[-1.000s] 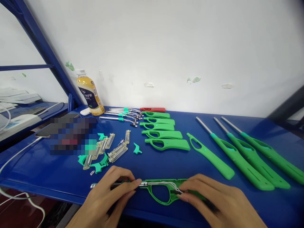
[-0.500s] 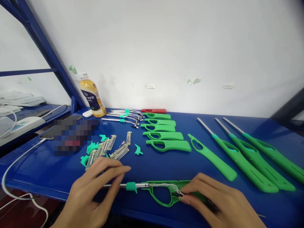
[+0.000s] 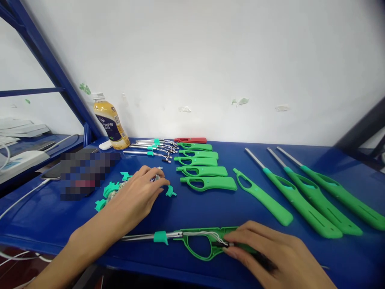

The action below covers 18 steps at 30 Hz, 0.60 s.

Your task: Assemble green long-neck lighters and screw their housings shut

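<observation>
the left hand has left the metal tube and moved up the worktop to the pile of small clear and teal parts; half a second earlier its fingers were on the tube near the front edge. it now lies palm down over the pile, fingers loosely curled, tips among the parts; whether it pinches one cannot be told. the right hand has not shifted: fingers extended and close together, the tips press the rear of the open green shell against the worktop, where the white wires end. the shell lies flat near the front edge with the tube pointing left, and the teal collar, earlier under the left fingers, sits exposed on the tube just ahead of the shell. the assembly is thus restrained by one hand only. behind it lies a row of empty green shells; to the right lie three closed lighters.
</observation>
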{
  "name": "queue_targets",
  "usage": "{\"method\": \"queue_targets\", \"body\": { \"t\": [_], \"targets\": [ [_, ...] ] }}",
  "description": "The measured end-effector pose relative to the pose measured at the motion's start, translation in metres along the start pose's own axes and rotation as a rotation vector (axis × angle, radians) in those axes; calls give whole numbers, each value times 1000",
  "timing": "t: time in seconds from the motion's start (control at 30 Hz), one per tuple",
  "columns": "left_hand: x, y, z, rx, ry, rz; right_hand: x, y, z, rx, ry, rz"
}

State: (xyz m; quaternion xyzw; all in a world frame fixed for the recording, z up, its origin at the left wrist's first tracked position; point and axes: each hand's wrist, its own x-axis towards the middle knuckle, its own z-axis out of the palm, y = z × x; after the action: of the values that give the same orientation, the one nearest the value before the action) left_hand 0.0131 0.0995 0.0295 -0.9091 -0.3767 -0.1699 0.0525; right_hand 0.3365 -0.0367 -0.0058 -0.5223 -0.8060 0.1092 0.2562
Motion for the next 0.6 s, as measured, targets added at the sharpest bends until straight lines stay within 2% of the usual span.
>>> {"method": "queue_targets", "body": {
  "t": [0.17,0.33,0.43,0.6],
  "targets": [
    [5,0,0,-32,-15,30,3,-7,-4,-37,55,-45],
    [2,6,-9,-71,73,33,10,-15,-6,-64,155,-89],
    [-7,23,-20,-130,135,25,11,-15,-6,-66,166,-90],
    [-22,67,-27,-387,133,74,10,-14,-4,-52,128,-68]
  ]
}}
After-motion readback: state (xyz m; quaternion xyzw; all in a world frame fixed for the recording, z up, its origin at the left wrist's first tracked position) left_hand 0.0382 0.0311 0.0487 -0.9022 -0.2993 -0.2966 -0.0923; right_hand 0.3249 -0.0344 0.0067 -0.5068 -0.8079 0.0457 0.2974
